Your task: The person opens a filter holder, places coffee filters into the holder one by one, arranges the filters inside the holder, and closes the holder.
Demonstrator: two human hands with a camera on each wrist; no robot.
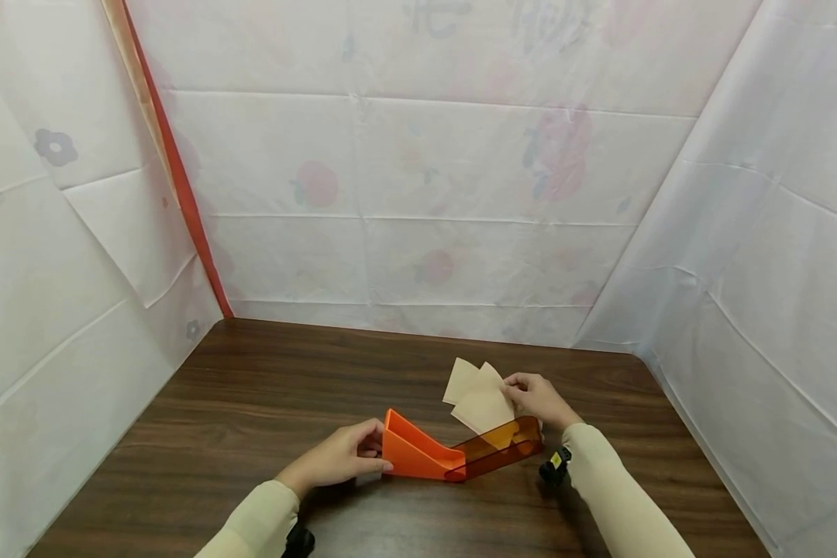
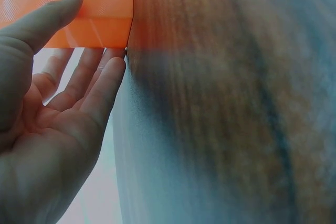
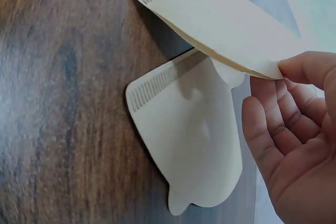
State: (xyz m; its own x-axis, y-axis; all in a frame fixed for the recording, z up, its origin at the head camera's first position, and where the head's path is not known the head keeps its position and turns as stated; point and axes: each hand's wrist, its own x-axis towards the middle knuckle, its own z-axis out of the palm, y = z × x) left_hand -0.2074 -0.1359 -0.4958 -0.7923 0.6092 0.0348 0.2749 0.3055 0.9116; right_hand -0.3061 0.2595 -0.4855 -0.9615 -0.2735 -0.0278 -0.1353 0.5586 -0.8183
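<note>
An orange coffee filter holder [image 1: 418, 452] sits on the table, its see-through amber lid [image 1: 498, 449] swung open to the right. My left hand [image 1: 338, 459] holds the holder's left end, thumb on one face and fingertips at another edge, as the left wrist view shows. Pale coffee filters [image 1: 484, 403] lie behind the lid. With thumb and fingers my right hand [image 1: 542, 399] pinches the edge of one coffee filter [image 3: 226, 24], raised partly off the others. Below it, more filters [image 3: 184, 135] with crimped edges lie overlapping on the wood.
The dark wood-grain table [image 1: 251, 387] is enclosed by white printed sheeting [image 1: 390, 256] at the back and both sides. A red strip [image 1: 181, 178] runs down the back left corner. Black wrist cameras [image 1: 554, 467] sit at both cuffs.
</note>
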